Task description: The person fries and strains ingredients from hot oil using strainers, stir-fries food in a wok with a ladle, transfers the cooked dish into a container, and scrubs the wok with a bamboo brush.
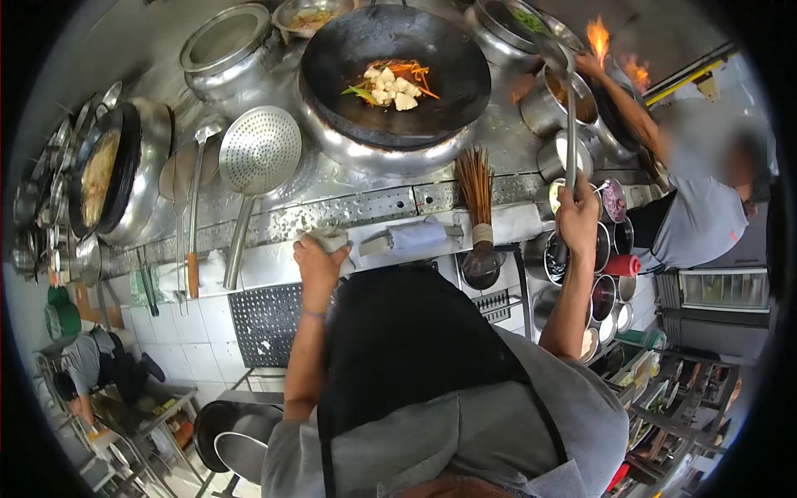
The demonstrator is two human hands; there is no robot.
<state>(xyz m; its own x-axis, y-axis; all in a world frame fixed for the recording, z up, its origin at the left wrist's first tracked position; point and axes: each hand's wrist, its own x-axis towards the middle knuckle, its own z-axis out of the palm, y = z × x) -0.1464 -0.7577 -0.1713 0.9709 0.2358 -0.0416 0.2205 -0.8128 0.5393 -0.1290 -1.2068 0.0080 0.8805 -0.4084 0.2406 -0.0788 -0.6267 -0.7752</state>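
My right hand (579, 222) is wrapped round the long metal handle of a ladle (571, 124), held upright. Its bowl end reaches toward the pots at the upper right. At the counter's front edge, my left hand (320, 264) is closed on a folded, greyish cloth (330, 241). Ahead of me a large black wok (452, 83) sits on a round steel burner ring. Inside it lie pale chunks (390, 87) with orange strips and some green pieces. Between my hands, a rolled cloth (418, 236) rests on the ledge beside a bamboo wok brush (476, 187).
To the left lie a perforated skimmer (260, 149) and a wooden-handled ladle (195, 191); farther left stands another wok (104, 178). A lidded pot (224, 40) is behind. At right, a co-worker (697, 199) reaches near flames (598, 40) and steel pots (558, 100). Another person (95, 365) bends at lower left.
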